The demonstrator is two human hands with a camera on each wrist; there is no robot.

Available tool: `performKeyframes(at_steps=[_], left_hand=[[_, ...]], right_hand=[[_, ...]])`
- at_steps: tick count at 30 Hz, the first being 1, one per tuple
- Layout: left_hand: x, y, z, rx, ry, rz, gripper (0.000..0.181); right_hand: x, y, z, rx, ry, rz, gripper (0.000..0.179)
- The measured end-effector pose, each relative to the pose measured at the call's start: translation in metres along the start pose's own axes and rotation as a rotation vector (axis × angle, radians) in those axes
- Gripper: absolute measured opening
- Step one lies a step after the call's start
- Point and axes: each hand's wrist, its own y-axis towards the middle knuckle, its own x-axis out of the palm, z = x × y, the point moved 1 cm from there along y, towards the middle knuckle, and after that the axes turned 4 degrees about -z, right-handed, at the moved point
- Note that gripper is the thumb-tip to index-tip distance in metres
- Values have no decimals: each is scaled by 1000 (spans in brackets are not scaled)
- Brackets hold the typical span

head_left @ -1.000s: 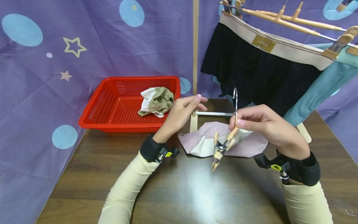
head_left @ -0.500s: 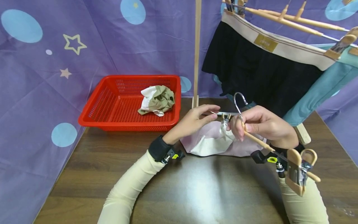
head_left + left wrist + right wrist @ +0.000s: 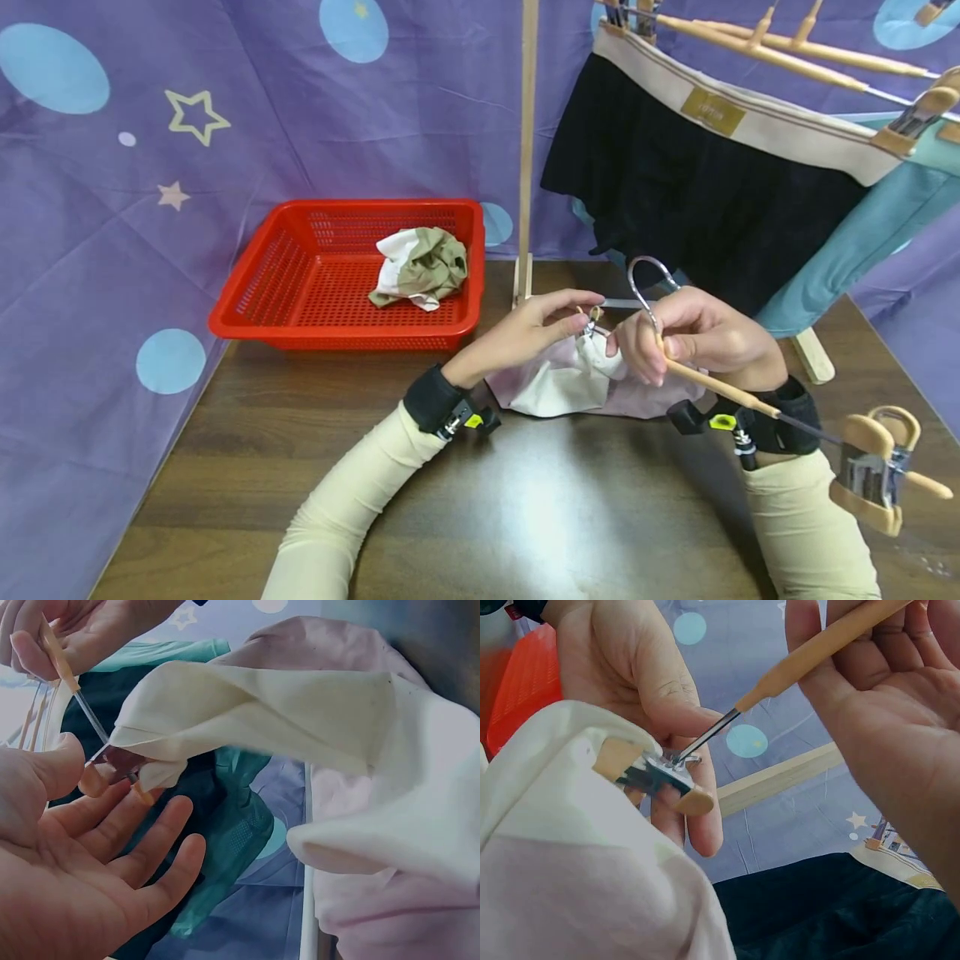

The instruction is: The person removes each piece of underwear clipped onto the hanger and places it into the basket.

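My right hand (image 3: 712, 337) grips a wooden clip hanger (image 3: 701, 379) by the bar near its metal hook. One hanger clip (image 3: 870, 475) sticks out toward the near right, with no cloth in it. At the other end, my left hand (image 3: 536, 329) pinches the far clip (image 3: 694, 801) between thumb and fingers. That clip sits at the white waistband (image 3: 247, 705) of a pink and white garment (image 3: 551, 387); the left wrist view shows cloth at its jaws. The rest of this garment lies on the table. Its far side is partly hidden behind my hands.
Left of my hands stands a red basket (image 3: 360, 332) with a crumpled green and white garment (image 3: 431, 267) inside. Black shorts (image 3: 690, 167) and a teal garment (image 3: 825, 242) hang at the back right. A wooden rack post (image 3: 527, 167) rises behind my left hand.
The hanger has swung from pointing at the camera to lying crosswise, its near clip now at the right. My left hand has moved right and taken hold of the far clip.
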Motion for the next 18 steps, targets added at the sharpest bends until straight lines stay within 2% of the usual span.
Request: performKeyframes(at_steps=[5,10,13,18], left_hand=[[-1,0,0,-18,-49,-19,37],[-2,0,2,-28,-103,-14,33],[-6,-1,3,-13,-124,-2,30],[-15,-3,7,13,-104,41,27]], right_hand=[[1,3,0,-42,9,-10,19],[1,1,-1,-54,6,27,21],[0,-2,-2,-49,11,51,21],[-1,-5,-4,-41,30,73,23]])
